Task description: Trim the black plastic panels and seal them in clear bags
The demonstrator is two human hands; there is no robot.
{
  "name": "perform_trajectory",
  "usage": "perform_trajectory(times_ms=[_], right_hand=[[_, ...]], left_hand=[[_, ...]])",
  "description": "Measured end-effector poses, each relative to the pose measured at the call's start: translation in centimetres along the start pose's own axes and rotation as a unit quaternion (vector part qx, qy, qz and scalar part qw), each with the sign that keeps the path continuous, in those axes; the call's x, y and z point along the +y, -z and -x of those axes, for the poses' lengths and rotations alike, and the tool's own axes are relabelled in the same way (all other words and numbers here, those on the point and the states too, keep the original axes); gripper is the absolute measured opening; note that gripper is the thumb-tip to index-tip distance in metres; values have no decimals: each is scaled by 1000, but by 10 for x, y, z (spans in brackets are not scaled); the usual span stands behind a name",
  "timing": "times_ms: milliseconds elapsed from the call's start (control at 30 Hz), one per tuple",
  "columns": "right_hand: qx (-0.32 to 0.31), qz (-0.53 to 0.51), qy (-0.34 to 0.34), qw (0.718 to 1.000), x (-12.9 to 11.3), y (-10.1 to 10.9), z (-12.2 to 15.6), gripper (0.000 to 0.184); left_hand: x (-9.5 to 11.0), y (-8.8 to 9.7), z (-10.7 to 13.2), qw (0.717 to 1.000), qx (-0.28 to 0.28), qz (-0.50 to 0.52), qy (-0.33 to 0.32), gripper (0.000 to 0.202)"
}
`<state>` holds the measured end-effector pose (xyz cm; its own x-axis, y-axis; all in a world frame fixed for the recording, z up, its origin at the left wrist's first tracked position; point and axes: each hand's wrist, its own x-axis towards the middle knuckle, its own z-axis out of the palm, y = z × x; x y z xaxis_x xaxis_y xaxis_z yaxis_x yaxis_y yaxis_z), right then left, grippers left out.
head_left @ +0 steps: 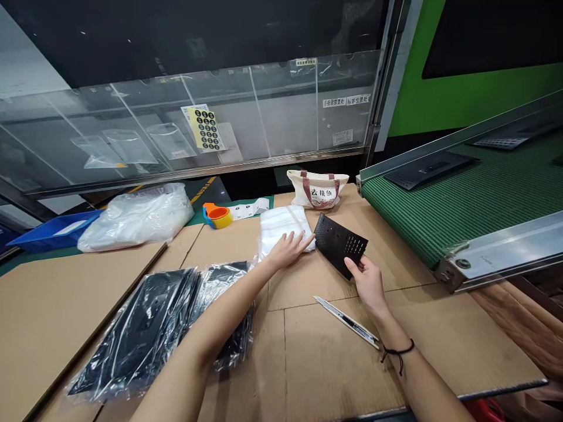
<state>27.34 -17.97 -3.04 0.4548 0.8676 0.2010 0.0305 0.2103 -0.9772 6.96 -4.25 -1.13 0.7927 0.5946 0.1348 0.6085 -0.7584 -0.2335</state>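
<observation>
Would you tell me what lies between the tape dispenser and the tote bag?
A white label strip lies between the tape dispenser and the tote bag, in the head view.

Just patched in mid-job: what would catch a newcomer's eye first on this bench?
The right hand grips a black perforated panel at the centre, while the left hand lies flat on a stack of white bags. A pile of bagged black panels lies at lower left, and a green conveyor belt runs along the right.
</observation>
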Motion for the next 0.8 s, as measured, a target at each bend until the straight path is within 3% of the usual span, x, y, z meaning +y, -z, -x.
perform_trajectory(times_ms=[367,600,667,800], right_hand=[[37,-22,-7,999,4,1,-4,40],[87,9,13,996,-2,7,-4,40],[100,9,19,995,-5,7,-3,42],[107,-4,24,994,-7,5,0,44]], left_hand=[[1,1,-3,999,-14,6,49,64],[1,20,20,998,-19,10,61,68],[-8,26,33,997,-27,4,77,59],[-27,33,59,994,-62,-12,90,18]])
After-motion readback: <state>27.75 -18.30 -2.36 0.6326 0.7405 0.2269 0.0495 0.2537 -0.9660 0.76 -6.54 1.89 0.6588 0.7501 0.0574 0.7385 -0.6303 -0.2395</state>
